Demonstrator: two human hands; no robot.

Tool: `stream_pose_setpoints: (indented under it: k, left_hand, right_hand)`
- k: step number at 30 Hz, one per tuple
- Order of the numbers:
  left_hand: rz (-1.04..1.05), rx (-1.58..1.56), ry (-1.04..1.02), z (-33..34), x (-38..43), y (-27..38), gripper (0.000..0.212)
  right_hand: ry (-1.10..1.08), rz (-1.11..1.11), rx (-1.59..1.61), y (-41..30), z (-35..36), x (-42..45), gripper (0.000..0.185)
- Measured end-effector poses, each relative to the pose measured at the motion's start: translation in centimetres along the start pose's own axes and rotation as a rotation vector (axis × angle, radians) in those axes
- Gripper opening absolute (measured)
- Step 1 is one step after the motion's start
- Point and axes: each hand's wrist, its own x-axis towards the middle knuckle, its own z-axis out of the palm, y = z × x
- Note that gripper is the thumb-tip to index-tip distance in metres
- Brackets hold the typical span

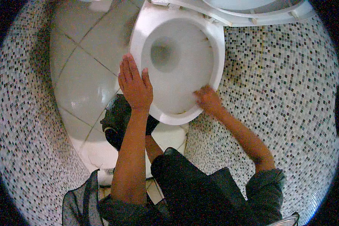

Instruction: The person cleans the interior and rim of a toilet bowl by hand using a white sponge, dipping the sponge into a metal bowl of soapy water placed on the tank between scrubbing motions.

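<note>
A white toilet bowl stands before me with its seat raised. My left hand lies at or just over the left rim, its fingers straight and together, the thumb apart, nothing in it. On the right front part of the rim is my right hand, blurred, with bent fingers reaching over the inner edge. Whether it holds anything small cannot be told. Water shows dark in the drain opening. Below my left hand and forearm is a black item, partly hidden, perhaps footwear.
Mosaic-tiled walls rise close on both sides. Large glossy tiles cover the floor left of the bowl. My dark-clothed knee is below the bowl's front. A round metallic edge shows at bottom right.
</note>
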Motion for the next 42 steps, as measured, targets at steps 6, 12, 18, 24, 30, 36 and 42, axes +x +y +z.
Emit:
stream_pose_setpoints:
  k: [6,12,18,24,30,36,42]
  left_hand:
    - [0.016,-0.003,0.018,0.7,0.0,0.3,0.054]
    - [0.02,-0.022,0.024,0.4,-0.1,-0.5,0.053]
    - [0.017,-0.012,0.013,0.6,0.1,0.2,0.054]
    - [0.034,-0.035,0.01,-0.1,0.3,0.0,0.054]
    - [0.057,-0.029,0.002,-0.1,0.1,-0.2,0.053]
    - [-0.031,-0.244,-0.012,-0.1,0.1,0.9,0.051]
    - [-0.161,-0.286,-0.047,-0.3,-0.2,1.3,0.051]
  right_hand:
    - [0.351,-0.136,-0.19,10.2,-7.5,8.1,0.033]
    - [0.553,-0.175,-0.068,8.1,-2.4,1.9,0.043]
    - [0.705,-0.218,-0.176,10.2,-7.3,8.0,0.038]
    - [0.703,-0.107,-0.274,9.6,-3.3,5.7,0.039]
    - [1.108,0.495,1.054,-0.1,-6.7,13.1,0.045]
    - [1.666,0.239,2.137,-2.8,-5.6,20.9,0.048]
    - [1.555,0.418,2.196,-8.3,-6.9,22.6,0.04]
